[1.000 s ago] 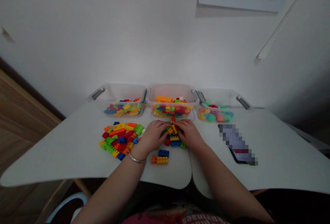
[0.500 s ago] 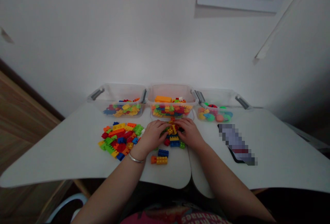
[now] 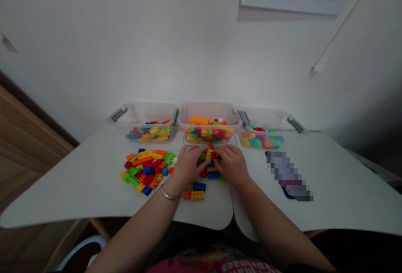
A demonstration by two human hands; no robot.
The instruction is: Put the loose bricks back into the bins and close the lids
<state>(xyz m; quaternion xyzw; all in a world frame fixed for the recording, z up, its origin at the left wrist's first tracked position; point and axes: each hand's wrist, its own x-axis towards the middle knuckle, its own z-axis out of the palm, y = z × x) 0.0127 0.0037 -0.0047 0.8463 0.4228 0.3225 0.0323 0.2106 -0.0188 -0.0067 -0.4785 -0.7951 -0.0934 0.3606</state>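
My left hand (image 3: 189, 163) is closed, its thumb and fingers pinching a yellow building block (image 3: 208, 155). From the other side my right hand (image 3: 231, 163) closes on a small red building block (image 3: 214, 155) that sits against the yellow one. Fingertips cover parts of both pieces. Under and between the hands lie more blocks, among them a blue block (image 3: 213, 175), partly hidden by my fingers. Closer to me, a dark blue block (image 3: 199, 186) and a yellow block with an orange end (image 3: 194, 195) rest on the table.
A loose pile of mixed blocks (image 3: 146, 172) spreads left of my hands. Three clear bins stand along the wall: left bin (image 3: 132, 116), middle bin (image 3: 209, 109), right bin (image 3: 266, 118), each holding colourful pieces. A phone (image 3: 289, 176) lies right on the white table (image 3: 78, 181).
The yellow block between my fingers has turned more upright. My right hand has shifted slightly, covering more of the blocks beneath; the left stays nearly in place.
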